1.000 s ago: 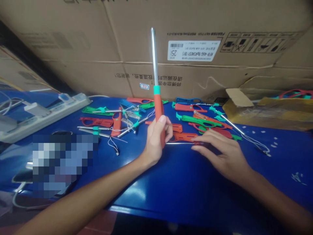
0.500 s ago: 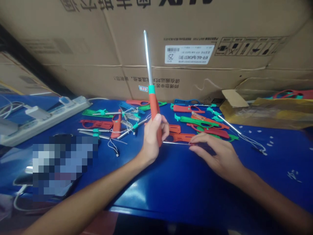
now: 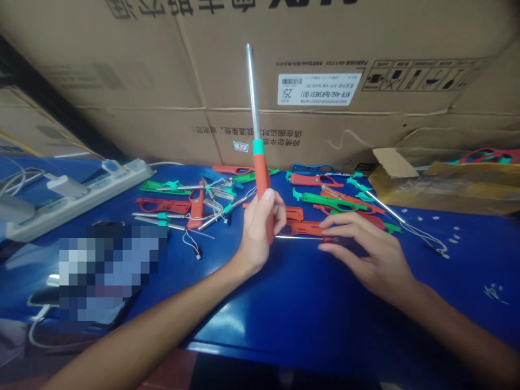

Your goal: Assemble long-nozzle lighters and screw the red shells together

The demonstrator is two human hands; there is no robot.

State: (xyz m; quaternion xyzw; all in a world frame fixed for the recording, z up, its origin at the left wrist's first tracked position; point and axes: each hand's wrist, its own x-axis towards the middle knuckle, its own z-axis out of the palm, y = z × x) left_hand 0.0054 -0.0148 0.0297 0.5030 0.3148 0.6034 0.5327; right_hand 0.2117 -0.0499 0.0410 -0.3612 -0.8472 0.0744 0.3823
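My left hand (image 3: 260, 233) is wrapped around the red handle of a long-nosed lighter (image 3: 262, 168), held upright with its silver tube pointing up and a teal collar below the tube. To the right, the fingers and thumb of my right hand (image 3: 369, 249) are around the dark red handle of a screwdriver (image 3: 298, 238). Its thin metal shaft points left, its end meeting the lower part of the lighter's handle; the tip is hidden. Behind the hands lie orange handle shells (image 3: 304, 227) and green handle shells (image 3: 333, 202).
More lighter parts lie at the left, among them metal tubes with wires (image 3: 162, 218) and a red shell (image 3: 166, 206). A power strip (image 3: 81, 200) and a phone (image 3: 109, 276) rest on the blue table (image 3: 227, 314). An open carton (image 3: 442, 187) stands right, before a large cardboard box (image 3: 227, 81).
The whole view has shifted slightly. My right fingers are spread a little wider around the screwdriver handle. The lighter stays upright in my left hand.
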